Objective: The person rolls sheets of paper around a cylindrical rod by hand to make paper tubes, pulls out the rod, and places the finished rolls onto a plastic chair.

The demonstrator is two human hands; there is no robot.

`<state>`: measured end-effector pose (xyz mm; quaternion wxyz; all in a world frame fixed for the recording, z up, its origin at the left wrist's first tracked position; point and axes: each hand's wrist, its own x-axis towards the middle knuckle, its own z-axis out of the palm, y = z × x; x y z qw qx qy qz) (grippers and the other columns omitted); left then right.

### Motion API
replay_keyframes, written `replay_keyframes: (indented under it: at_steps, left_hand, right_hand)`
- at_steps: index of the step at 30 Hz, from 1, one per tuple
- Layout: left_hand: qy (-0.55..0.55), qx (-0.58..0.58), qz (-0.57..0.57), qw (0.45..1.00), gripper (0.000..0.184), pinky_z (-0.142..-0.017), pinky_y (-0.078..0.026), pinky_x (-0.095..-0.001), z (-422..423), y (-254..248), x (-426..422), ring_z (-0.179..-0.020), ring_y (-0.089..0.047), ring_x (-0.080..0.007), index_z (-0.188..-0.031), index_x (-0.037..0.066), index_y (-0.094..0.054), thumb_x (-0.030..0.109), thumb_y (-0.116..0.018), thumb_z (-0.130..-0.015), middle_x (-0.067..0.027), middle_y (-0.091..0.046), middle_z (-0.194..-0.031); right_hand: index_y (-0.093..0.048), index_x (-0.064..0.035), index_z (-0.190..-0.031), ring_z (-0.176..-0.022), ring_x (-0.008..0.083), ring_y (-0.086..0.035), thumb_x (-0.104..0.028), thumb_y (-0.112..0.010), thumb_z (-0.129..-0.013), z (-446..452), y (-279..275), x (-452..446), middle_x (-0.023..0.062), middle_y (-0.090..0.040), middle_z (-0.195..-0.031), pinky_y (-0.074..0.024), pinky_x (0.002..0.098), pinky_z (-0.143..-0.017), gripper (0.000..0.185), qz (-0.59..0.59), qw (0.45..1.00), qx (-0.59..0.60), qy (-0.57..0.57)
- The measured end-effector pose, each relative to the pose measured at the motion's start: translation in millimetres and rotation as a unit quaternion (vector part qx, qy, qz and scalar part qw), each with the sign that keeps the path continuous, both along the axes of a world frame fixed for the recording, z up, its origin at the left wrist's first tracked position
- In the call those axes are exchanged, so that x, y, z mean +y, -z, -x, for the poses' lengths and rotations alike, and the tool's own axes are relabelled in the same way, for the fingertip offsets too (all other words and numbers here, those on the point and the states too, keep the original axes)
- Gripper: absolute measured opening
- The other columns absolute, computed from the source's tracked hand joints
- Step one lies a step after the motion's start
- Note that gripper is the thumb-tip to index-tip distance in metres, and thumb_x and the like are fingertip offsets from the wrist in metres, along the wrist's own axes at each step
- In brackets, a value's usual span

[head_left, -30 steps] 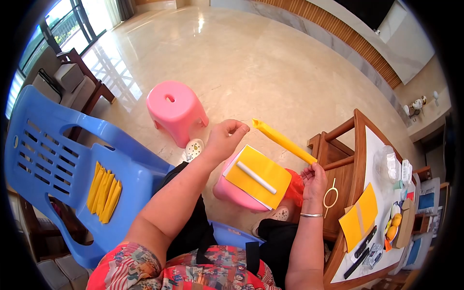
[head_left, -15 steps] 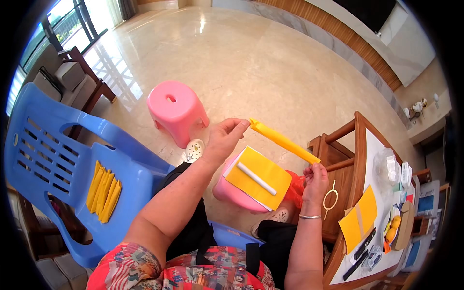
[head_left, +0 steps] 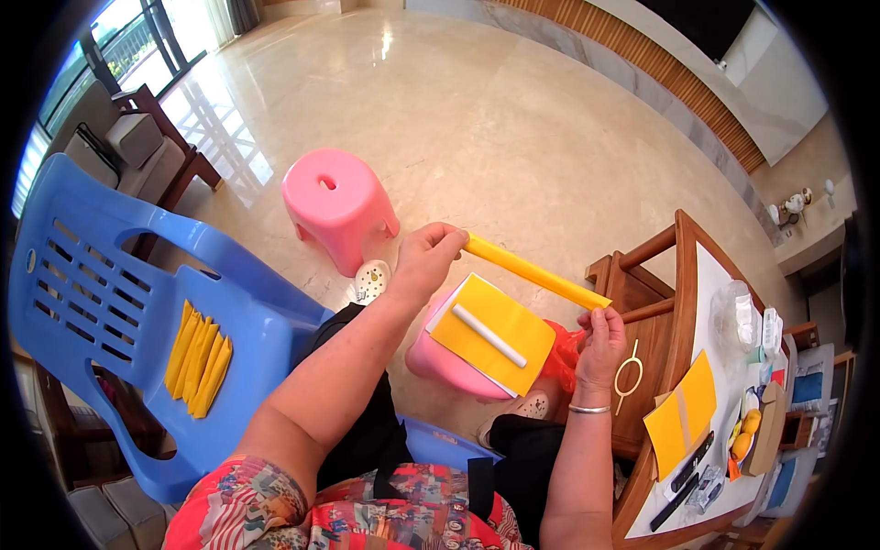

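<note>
A long yellow paper tube [head_left: 536, 270] hangs slanted between my hands. Its upper left end is pinched by my left hand [head_left: 429, 259], and its lower right end is held in the fingertips of my right hand [head_left: 599, 344]. Below it, yellow sheets [head_left: 477, 344] lie over white paper on a pink stool [head_left: 431, 367]. A white rod [head_left: 489, 335] rests diagonally on the top sheet. Several folded yellow paper pieces [head_left: 197, 359] lie side by side on the seat of a blue chair [head_left: 266, 321] at my left.
Another pink stool [head_left: 335, 197] stands ahead on the floor. At right, a wooden-framed table [head_left: 674, 495] bears a yellow sheet stack [head_left: 680, 417], black-handled tools, plastic packaging and fruit. A red plastic bag [head_left: 561, 353] is beside the nearer stool. A wooden sofa [head_left: 151, 151] stands at far left.
My left hand has closed on the tube's upper end, which was free a second ago. That end now looks flatter, and the tube has shifted slightly.
</note>
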<state>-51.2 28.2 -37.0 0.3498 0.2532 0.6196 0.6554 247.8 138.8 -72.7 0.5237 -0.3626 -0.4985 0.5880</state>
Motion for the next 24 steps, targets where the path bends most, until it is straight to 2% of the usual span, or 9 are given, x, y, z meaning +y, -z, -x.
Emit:
replay_keyframes:
  at_steps: [5, 8, 17, 20, 24]
  left_hand:
    - [0.012, -0.044, -0.033, 0.998, 0.030, -0.074, -0.044, -0.0220, -4, 0, 2, -0.078, -0.058, -0.0070, -0.103, 0.001, -0.075, 0.030, -0.070, -0.099, 0.0008, -0.066, -0.084]
    - [0.044, -0.026, 0.005, 0.999, 0.032, -0.074, -0.044, -0.0217, 2, 4, 3, -0.078, -0.058, -0.0066, -0.104, 0.001, -0.074, 0.032, -0.070, -0.100, 0.0018, -0.066, -0.084]
    - [0.055, 0.001, 0.025, 0.998, 0.029, -0.073, -0.044, -0.0221, 6, 10, 2, -0.077, -0.057, -0.0073, -0.099, 0.001, -0.074, 0.029, -0.069, -0.099, 0.0025, -0.064, -0.081]
    - [0.042, 0.017, 0.027, 0.999, 0.027, -0.074, -0.044, -0.0224, 6, 7, 2, -0.077, -0.057, -0.0073, -0.096, 0.001, -0.073, 0.027, -0.069, -0.098, 0.0025, -0.063, -0.078]
    - [0.054, -0.020, 0.015, 0.998, 0.026, -0.078, -0.048, -0.0240, 5, 5, 3, -0.080, -0.060, -0.0088, -0.105, 0.000, -0.074, 0.024, -0.065, -0.100, 0.0001, -0.067, -0.085]
  right_hand:
    - [-0.066, -0.0037, -0.100, -0.078, 0.0111, -0.061, -0.015, -0.068, -0.100, 3, 2, 0, 0.0028, -0.067, -0.085, -0.0514, 0.0252, -0.076, 0.012, 0.058, 0.998, 0.033, -0.018]
    - [-0.066, -0.0042, -0.099, -0.077, 0.0110, -0.061, -0.015, -0.068, -0.101, 2, 2, 0, 0.0021, -0.066, -0.085, -0.0517, 0.0247, -0.075, 0.011, 0.079, 0.997, 0.026, -0.006]
    - [-0.067, -0.0043, -0.099, -0.076, 0.0109, -0.063, -0.014, -0.068, -0.100, 1, 5, 0, 0.0013, -0.066, -0.084, -0.0533, 0.0243, -0.074, 0.010, 0.095, 0.995, 0.009, -0.004]
    - [-0.066, -0.0052, -0.105, -0.076, 0.0119, -0.064, -0.016, -0.067, -0.101, -4, 20, 6, 0.0020, -0.067, -0.085, -0.0576, 0.0278, -0.075, 0.011, 0.110, 0.993, 0.014, -0.027]
    - [-0.067, -0.0071, -0.103, -0.076, 0.0127, -0.066, -0.018, -0.068, -0.100, -5, 26, 8, 0.0010, -0.067, -0.085, -0.0595, 0.0313, -0.073, 0.011, 0.168, 0.985, 0.018, -0.013]
